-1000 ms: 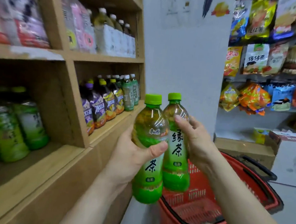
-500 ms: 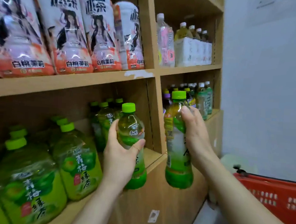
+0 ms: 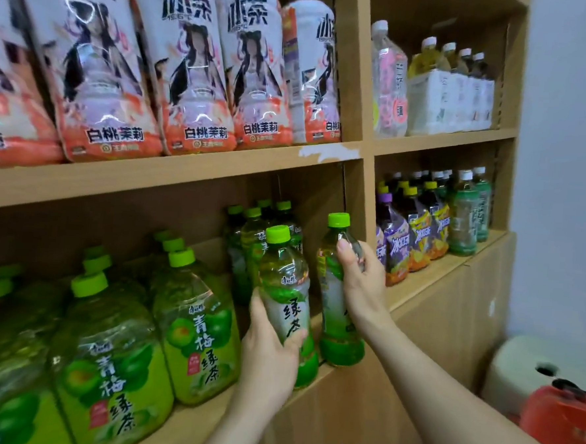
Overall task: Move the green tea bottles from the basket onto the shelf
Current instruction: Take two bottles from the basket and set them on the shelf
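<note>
Hands each grasp one green tea bottle at the front of the wooden shelf (image 3: 197, 422). The left hand (image 3: 269, 354), just below centre toward 6 o'clock, wraps its fingers and thumb round the label of the left bottle (image 3: 285, 290). This bottle stands nearly upright with its base at the front edge of the lower board. The right hand (image 3: 363, 281), at 2 o'clock of the left one, clasps the upper half of the right bottle (image 3: 335, 313) from the side, with its fingertips near the neck below the green cap (image 3: 338, 220). That bottle's base is at the board's front edge, just beside the vertical divider (image 3: 354, 198). Whether either bottle bears its weight on the board cannot be told. The two bottles stand just beside each other with a narrow gap between them.

Behind them, toward 11 o'clock, small green-capped bottles (image 3: 249, 239) stand in the same compartment. At 9 o'clock of the left bottle are large plum green tea bottles (image 3: 195, 332). On the board above stand tall white-and-orange bottles (image 3: 190, 78). The red basket (image 3: 560, 423) shows at 4 o'clock in the view, well apart from both hands.
</note>
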`<state>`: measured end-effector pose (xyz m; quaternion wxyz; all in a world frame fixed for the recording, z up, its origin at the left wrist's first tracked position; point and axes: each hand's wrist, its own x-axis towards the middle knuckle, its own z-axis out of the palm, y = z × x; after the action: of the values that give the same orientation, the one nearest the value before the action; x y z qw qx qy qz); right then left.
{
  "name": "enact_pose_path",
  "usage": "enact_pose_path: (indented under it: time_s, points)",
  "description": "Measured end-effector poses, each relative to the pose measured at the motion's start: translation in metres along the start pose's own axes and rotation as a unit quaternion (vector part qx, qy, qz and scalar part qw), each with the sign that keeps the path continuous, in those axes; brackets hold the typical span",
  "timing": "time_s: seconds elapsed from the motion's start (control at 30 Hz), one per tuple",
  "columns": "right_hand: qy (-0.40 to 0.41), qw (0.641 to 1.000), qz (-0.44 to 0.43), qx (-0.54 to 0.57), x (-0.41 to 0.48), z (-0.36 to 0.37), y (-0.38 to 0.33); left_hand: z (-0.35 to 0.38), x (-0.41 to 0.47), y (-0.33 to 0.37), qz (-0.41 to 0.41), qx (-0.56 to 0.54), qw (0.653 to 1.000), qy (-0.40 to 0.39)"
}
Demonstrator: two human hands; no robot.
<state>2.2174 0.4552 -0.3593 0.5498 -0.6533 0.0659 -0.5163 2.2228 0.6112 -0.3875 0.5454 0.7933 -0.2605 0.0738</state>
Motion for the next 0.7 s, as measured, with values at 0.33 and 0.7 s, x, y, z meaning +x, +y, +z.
enact_pose_path:
  time_s: [0.33, 0.7]
  points:
    - [-0.135, 0.986, 0.009, -0.101, -0.019, -0.021, 0.035, 0.01, 0.006, -0.013, -0.028, 0.059, 0.998, 0.014]
    - [-0.016, 0.984, 0.042, -0.173, -0.018, 0.004, 0.051, 0.028, 0.047, -0.021, -0.073, 0.047, 0.993, 0.082]
